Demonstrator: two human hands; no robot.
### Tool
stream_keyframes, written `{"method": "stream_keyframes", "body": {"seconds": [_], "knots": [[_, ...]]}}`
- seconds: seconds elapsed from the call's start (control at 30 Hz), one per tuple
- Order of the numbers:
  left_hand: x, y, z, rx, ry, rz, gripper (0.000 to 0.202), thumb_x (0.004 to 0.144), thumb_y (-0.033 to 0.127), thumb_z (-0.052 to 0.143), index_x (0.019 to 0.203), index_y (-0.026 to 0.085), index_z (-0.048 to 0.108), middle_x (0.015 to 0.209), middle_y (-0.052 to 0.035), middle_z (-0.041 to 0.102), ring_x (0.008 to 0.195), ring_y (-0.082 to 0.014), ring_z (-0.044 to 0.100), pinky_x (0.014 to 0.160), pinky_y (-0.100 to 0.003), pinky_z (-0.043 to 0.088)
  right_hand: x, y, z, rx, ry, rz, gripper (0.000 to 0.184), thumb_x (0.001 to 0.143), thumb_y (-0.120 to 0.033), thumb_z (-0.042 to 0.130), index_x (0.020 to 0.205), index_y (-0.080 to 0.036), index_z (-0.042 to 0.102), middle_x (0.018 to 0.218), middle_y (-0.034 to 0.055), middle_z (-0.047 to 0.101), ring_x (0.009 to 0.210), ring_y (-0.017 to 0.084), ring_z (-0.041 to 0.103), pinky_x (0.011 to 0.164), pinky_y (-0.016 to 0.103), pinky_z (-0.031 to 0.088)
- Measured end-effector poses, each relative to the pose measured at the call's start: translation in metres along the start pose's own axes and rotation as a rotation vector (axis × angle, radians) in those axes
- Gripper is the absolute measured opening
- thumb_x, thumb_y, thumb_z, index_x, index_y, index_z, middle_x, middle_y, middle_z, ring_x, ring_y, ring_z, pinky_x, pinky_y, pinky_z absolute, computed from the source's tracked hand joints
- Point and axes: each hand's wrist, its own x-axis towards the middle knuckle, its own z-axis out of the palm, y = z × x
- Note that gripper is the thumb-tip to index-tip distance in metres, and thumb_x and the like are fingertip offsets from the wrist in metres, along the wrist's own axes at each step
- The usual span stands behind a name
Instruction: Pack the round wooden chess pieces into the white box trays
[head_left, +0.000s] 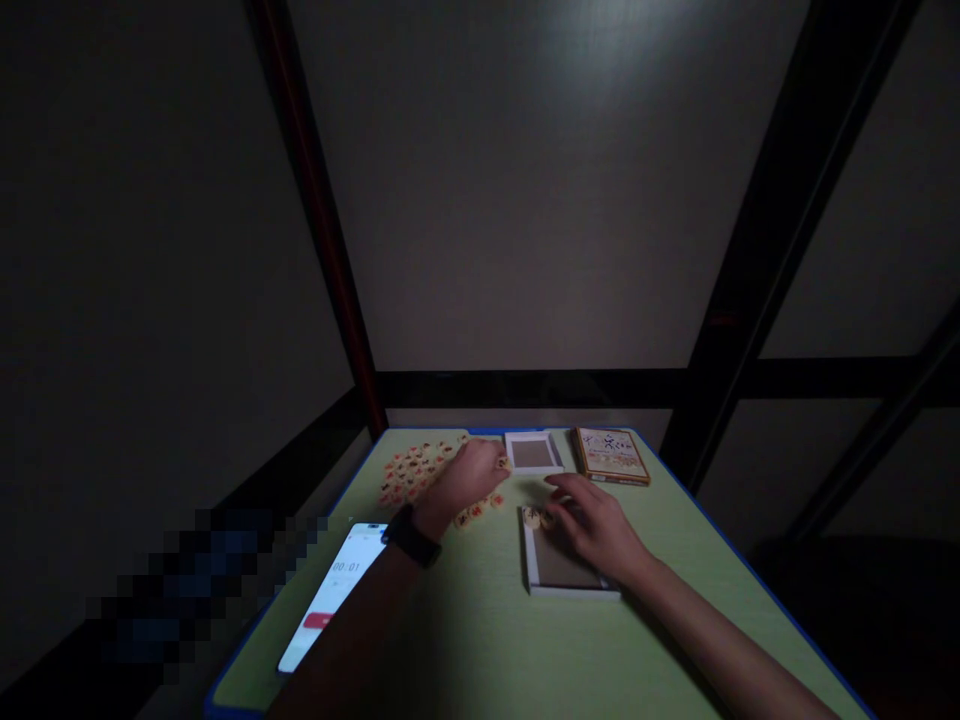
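My left hand (474, 472) is out over the far left part of the green surface (480, 625), palm down, just right of a loose spread of round pieces (411, 468). Fingers there are bent, with one piece right at the tips; can't tell if they grip it or only touch it. The pieces lie close together, pale with red or dark marks, too small to read. A few more sit on the near side of that hand, well left of the near tray.

My right hand (598, 522) is above the near tray (529, 560), coming in from the right. Fingers loosely curved and parted, nothing visible between them. Two pieces (532, 517) are in that tray, side by side at its far left corner, just left of my fingers. Can't tell if I'm touching the right one. Rest of the visible tray floor is bare brown; walls are white.

Far tray (531, 455), also white-walled with a brown floor, sits at the far edge, between my left hand and a printed box (612, 455) at far right, which lies flat.

Phone (328, 597) lies near left, screen lit, timer reading 00:01, partly behind my left forearm. Black watch (411, 540) on my left wrist.
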Motion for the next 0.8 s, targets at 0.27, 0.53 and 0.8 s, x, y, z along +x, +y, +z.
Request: {"method": "stream_keyframes", "body": {"seconds": [0.27, 0.53, 0.8], "knots": [[-0.025, 0.048, 0.031, -0.783, 0.080, -0.062, 0.017, 0.070, 0.011, 0.070, 0.085, 0.017, 0.063, 0.077, -0.0003, 0.070, 0.075, -0.0130, 0.066, 0.067, -0.021, 0.051, 0.000, 0.003, 0.004, 0.067, -0.061, -0.094, 0.030, 0.095, -0.025, 0.046, 0.121, -0.022, 0.060, 0.113, 0.0101, 0.070, 0.101, 0.020, 0.068, 0.089, 0.034, 0.055], [-0.022, 0.036, 0.056, -1.148, 0.046, -0.076, 0.025, 0.065, 0.014, 0.078, 0.083, 0.015, 0.061, 0.082, -0.0035, 0.069, 0.080, -0.0141, 0.066, 0.075, -0.025, 0.053, -0.003, 0.003, 0.005, 0.087, -0.056, 0.030, 0.029, 0.089, -0.023, 0.053, 0.117, -0.021, 0.059, 0.102, 0.0077, 0.074, 0.087, 0.019, 0.071, 0.078, 0.030, 0.057], [-0.035, 0.039, 0.042, -0.740, 0.130, -0.032, 0.020, 0.064, 0.012, 0.074, 0.081, 0.017, 0.066, 0.077, -0.0002, 0.066, 0.073, -0.0148, 0.061, 0.071, -0.027, 0.048, -0.002, 0.013, 0.007, 0.186, 0.052, 0.150, 0.020, 0.082, -0.021, 0.059, 0.101, -0.022, 0.063, 0.092, 0.0048, 0.073, 0.079, 0.019, 0.070, 0.072, 0.031, 0.056]]}}
